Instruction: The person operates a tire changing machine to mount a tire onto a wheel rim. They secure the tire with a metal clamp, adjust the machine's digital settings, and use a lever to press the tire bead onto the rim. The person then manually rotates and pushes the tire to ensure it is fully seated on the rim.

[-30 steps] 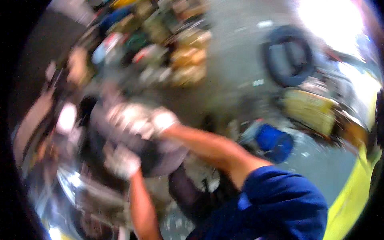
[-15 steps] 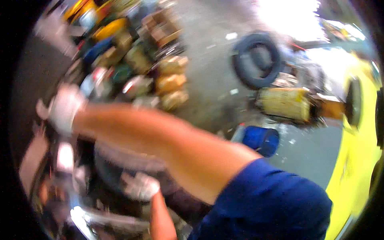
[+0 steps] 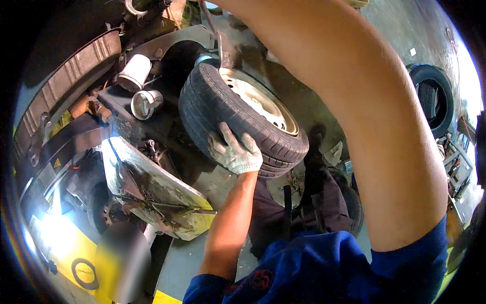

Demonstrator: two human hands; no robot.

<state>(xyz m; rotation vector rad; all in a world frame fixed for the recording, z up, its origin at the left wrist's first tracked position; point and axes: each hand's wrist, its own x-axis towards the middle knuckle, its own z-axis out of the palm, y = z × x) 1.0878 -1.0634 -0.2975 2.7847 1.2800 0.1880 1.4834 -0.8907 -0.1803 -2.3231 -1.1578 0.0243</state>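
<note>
My left hand, in a white knit glove, lies with spread fingers against the tread of a black tyre. The tyre is on a cream-coloured wheel rim with holes round it, and it leans at a tilt in front of my legs. A metal bracket-like piece shows at the tyre's upper edge; whether it touches the tyre is unclear. My right arm reaches up across the view and leaves it at the top, so the right hand is hidden.
White cylindrical containers, one upright-looking and one showing its open end, stand left of the tyre. A dirty panel with a yellow corner juts toward my left forearm. A loose tyre lies on the floor at right.
The view has swung sharply and is less blurred. The right arm, stretched leftward with its gloved hand visible before, now extends upward out of view. The left hand appears on the tyre tread.
</note>
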